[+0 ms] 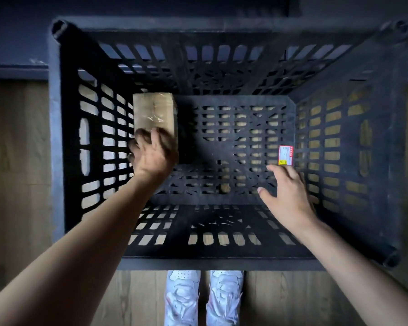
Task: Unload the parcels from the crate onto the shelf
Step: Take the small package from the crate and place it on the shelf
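I look straight down into a deep black slotted crate point(57, 137) standing on the floor. A brown taped cardboard parcel point(154, 109) lies against its left wall. My left hand point(152, 152) reaches down and grips the parcel's near end, fingers curled over it. My right hand point(289, 191) is inside the crate near the right wall, fingers spread and holding nothing. Its fingertips are just below a small white, red and yellow label point(286, 155). What the label is stuck to is too dark to tell.
The crate stands on a wooden floor point(17, 161). My two white shoes point(203, 297) are right at its near edge. A dark blue ledge or wall point(14, 67) runs along the far side of the crate.
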A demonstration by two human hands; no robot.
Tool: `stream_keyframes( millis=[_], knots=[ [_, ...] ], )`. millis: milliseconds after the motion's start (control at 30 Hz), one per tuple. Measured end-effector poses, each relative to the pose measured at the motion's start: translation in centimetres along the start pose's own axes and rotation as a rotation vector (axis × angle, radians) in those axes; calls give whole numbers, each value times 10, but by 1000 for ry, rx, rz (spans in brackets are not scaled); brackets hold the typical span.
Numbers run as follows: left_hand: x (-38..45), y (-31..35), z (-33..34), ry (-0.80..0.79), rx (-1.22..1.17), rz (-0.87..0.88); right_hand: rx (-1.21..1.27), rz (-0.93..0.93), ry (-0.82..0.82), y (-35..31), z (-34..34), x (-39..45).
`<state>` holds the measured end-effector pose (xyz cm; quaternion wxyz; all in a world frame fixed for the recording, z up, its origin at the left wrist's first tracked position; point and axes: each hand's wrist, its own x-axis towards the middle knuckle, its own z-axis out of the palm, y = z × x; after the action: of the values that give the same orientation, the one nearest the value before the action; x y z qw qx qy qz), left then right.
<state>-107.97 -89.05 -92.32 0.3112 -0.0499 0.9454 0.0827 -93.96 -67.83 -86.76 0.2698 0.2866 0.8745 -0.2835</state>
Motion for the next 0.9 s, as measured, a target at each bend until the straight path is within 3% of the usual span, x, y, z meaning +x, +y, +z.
stream_keyframes(
  millis=[100, 367, 600, 733, 900],
  knots=[
    [10, 0, 13, 86, 0, -38, 17, 11, 15, 9, 3, 6],
    [12, -12, 15, 102, -74, -15, 69, -28, 45, 6, 4, 6],
    [-26, 2, -22, 34, -459, -62, 61, -55, 41, -19, -23, -17],
    [-68, 11, -59, -66, -593, 11, 51, -108, 66, -46, -56, -37],
    [-127, 23, -122, -78, -765, 189, 37, -183, 107, -79, -112, -71]
  ],
)
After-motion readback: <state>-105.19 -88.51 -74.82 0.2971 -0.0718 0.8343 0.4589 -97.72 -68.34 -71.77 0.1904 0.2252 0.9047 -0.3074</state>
